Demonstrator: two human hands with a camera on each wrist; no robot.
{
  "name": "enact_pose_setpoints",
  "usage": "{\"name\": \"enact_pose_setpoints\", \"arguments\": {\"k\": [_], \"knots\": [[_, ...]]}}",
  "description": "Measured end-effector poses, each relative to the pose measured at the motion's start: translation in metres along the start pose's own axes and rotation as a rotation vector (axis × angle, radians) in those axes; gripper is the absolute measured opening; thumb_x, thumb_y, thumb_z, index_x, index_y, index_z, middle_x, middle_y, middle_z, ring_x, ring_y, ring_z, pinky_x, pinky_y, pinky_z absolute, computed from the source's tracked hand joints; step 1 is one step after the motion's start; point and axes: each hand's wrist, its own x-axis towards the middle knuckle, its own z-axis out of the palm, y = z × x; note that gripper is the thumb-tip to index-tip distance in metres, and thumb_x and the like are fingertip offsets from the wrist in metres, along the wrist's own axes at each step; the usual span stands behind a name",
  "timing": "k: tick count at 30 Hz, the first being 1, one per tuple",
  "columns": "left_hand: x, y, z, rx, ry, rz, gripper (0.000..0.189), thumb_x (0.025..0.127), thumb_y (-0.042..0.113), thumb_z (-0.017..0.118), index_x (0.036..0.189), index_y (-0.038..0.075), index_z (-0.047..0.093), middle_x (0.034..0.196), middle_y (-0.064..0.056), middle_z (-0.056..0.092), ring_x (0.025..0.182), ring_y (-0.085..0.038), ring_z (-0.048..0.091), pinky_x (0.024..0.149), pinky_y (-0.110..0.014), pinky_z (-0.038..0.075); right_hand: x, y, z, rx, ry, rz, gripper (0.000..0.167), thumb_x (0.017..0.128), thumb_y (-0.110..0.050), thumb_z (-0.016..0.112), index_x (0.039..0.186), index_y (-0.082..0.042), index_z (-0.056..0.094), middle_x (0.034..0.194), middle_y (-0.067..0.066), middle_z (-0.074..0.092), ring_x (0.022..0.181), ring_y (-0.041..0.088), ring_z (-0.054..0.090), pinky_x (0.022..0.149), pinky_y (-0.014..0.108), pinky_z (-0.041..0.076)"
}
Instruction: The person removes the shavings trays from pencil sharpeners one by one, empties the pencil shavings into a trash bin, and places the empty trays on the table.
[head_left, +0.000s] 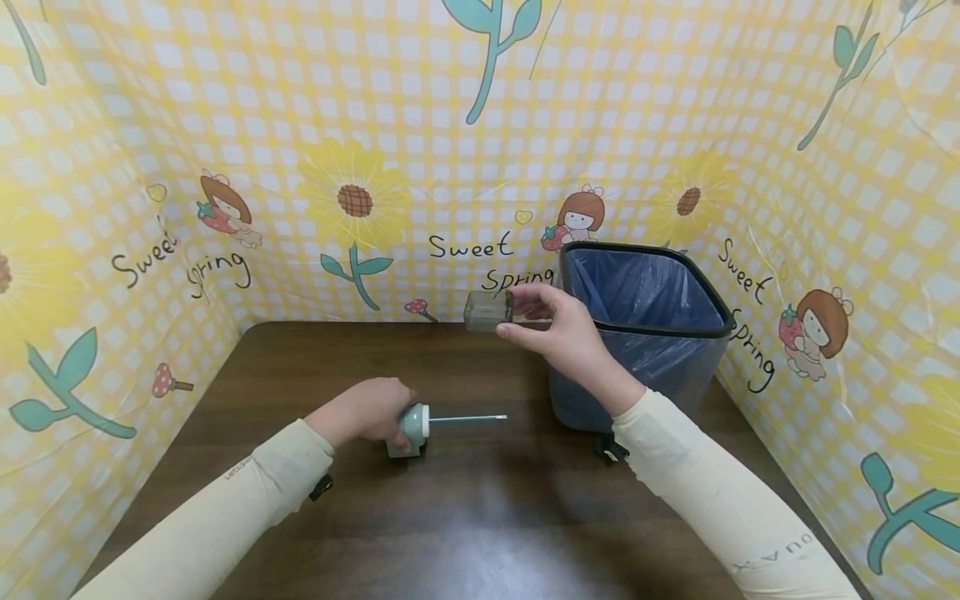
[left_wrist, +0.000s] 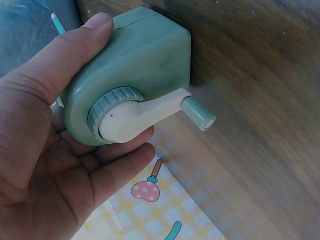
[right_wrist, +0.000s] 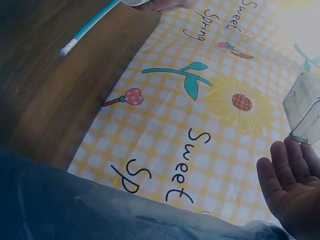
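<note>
My left hand grips a green hand-crank pencil sharpener on the brown table, thumb on one side and fingers around the other. In the left wrist view the sharpener shows its white crank arm and green knob. A teal pencil sticks out of its front, white-tipped end pointing right. Raised beside the bin, my right hand pinches a translucent grey shavings box by one end. In the right wrist view this box is cut off by the frame edge; its inside is hard to make out.
A bin with a black rim and a bluish plastic liner stands at the back right of the table, close to my right forearm. Walls of yellow checked cloth enclose the back and both sides.
</note>
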Motion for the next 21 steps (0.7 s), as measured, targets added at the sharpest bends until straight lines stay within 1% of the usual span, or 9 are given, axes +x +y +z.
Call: {"name": "enact_pose_setpoints", "arguments": {"k": [1,5,7,12,17,21], "knots": [[0.0,0.0,0.0,0.0,0.001,0.001,0.058,0.071,0.043,0.093,0.111,0.009,0.071,0.092,0.001,0.069,0.078,-0.013,0.061,0.075,-0.037,0.056,0.0,0.0,0.0,0.003,-0.002,-0.002,0.053,0.084,-0.033,0.086,0.13,-0.017,0.065,0.12,0.001,0.067,0.11,0.032,0.066,0.097,0.049,0.053],[0.0,0.0,0.0,0.002,0.003,0.005,0.056,0.071,0.044,0.093,0.11,0.009,0.071,0.092,0.002,0.069,0.079,-0.012,0.061,0.074,-0.037,0.056,-0.001,0.002,0.002,0.002,-0.01,-0.01,0.053,0.084,-0.033,0.086,0.13,-0.017,0.065,0.118,0.0,0.067,0.106,0.026,0.066,0.096,0.05,0.054],[-0.001,0.0,0.0,-0.002,0.004,0.008,0.056,0.071,0.044,0.093,0.11,0.009,0.07,0.092,0.002,0.069,0.078,-0.012,0.061,0.074,-0.037,0.055,-0.001,0.004,0.002,0.006,-0.011,-0.014,0.053,0.084,-0.033,0.086,0.129,-0.017,0.066,0.117,0.0,0.067,0.106,0.025,0.066,0.097,0.051,0.053],[0.0,0.0,0.0,-0.003,0.002,0.001,0.055,0.071,0.044,0.092,0.109,0.011,0.071,0.091,0.003,0.069,0.078,-0.012,0.06,0.074,-0.036,0.055,-0.002,0.009,0.004,0.001,-0.011,-0.011,0.053,0.084,-0.035,0.086,0.129,-0.017,0.065,0.117,0.0,0.068,0.109,0.027,0.065,0.097,0.048,0.053],[0.001,-0.001,0.0,-0.003,0.0,-0.002,0.055,0.071,0.045,0.092,0.109,0.011,0.071,0.091,0.003,0.069,0.077,-0.012,0.06,0.073,-0.037,0.055,-0.004,0.012,0.005,-0.015,-0.018,0.006,0.055,0.084,-0.037,0.085,0.131,-0.016,0.065,0.119,0.0,0.067,0.109,0.021,0.065,0.098,0.045,0.052],[0.001,-0.002,0.001,0.019,0.001,0.001,0.056,0.071,0.046,0.092,0.109,0.011,0.071,0.091,0.003,0.069,0.077,-0.011,0.06,0.073,-0.035,0.055,-0.005,0.015,0.006,-0.021,-0.02,0.018,0.055,0.084,-0.036,0.086,0.131,-0.016,0.065,0.12,0.0,0.067,0.109,0.021,0.065,0.098,0.044,0.052]]}}
